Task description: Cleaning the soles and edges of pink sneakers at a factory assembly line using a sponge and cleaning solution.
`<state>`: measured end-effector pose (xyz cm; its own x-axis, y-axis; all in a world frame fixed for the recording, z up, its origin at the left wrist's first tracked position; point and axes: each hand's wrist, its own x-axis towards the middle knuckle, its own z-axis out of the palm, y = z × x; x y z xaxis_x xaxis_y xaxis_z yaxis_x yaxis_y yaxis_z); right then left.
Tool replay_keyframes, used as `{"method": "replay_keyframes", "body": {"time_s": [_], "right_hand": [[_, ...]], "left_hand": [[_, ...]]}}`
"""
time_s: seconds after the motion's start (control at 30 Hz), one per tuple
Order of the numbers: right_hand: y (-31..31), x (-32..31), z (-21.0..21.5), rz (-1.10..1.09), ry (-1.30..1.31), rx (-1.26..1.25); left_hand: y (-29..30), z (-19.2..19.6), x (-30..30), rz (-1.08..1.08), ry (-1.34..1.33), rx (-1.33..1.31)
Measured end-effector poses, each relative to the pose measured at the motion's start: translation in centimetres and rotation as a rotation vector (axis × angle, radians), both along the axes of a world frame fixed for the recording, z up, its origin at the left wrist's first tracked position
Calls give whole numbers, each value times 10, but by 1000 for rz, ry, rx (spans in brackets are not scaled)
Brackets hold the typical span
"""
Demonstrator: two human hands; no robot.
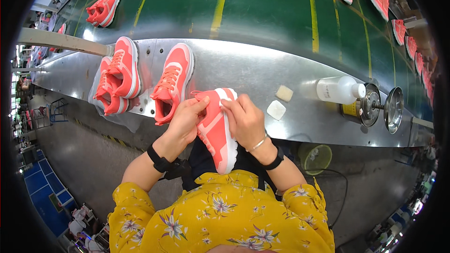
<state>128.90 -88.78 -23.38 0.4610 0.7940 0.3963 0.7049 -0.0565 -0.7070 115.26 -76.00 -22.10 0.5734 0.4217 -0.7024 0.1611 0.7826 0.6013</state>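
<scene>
A coral sneaker [216,133] with a white sole hangs in front of me, heel up and toe down, its sole toward the right. My left hand [186,118] is closed on its collar side. My right hand [244,118] has its fingers pinched together against the heel, by the sole edge. A small whitish bit shows at those fingertips, too small to name. Left of my hands a matching sneaker [172,77] rests on the metal ledge. Farther left a pair of coral sneakers [119,72] leans together on thin clear plastic.
On the metal ledge [234,61] to the right lie two whitish pads [276,109], a white bottle [335,89] and a metal dispenser tin [370,105]. Beyond runs a green conveyor belt [262,14] carrying several coral sneakers. A greenish bin [315,158] stands under the ledge.
</scene>
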Motion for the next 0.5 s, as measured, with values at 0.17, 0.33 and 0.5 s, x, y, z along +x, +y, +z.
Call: {"method": "replay_keyframes", "body": {"time_s": [0.17, 0.33, 0.5], "right_hand": [[-19, -7, -4, -33, 5, -41], [17, 14, -4, -43, 46, 12], [5, 11, -9, -10, 33, 24]], "left_hand": [[-19, 11, 17, 106, -31, -38], [-21, -1, 18, 126, -118, -8], [-28, 5, 24, 228, -66, 3]]}}
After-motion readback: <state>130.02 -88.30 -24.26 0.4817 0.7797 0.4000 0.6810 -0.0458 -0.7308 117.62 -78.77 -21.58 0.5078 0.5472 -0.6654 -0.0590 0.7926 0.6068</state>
